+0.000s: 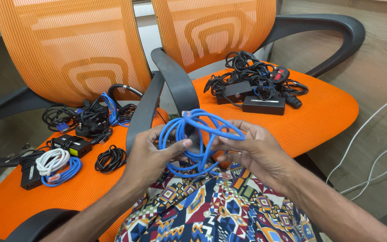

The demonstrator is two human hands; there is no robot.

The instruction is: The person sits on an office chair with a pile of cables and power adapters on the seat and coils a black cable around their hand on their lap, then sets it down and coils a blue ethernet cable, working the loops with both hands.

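Both my hands hold a coil of blue network cable above my lap. My left hand grips the left side of the loops, thumb pressed across them. My right hand holds the right side with its fingers wrapped around the strands. A clear plug end sticks up at the top of the coil. Below lies my lap in brightly patterned cloth.
Two orange mesh office chairs stand ahead. The left seat carries black adapters, black cables, a coiled white cable and another blue cable. The right seat carries black power bricks and tangled cords. White wires trail over the wooden floor at right.
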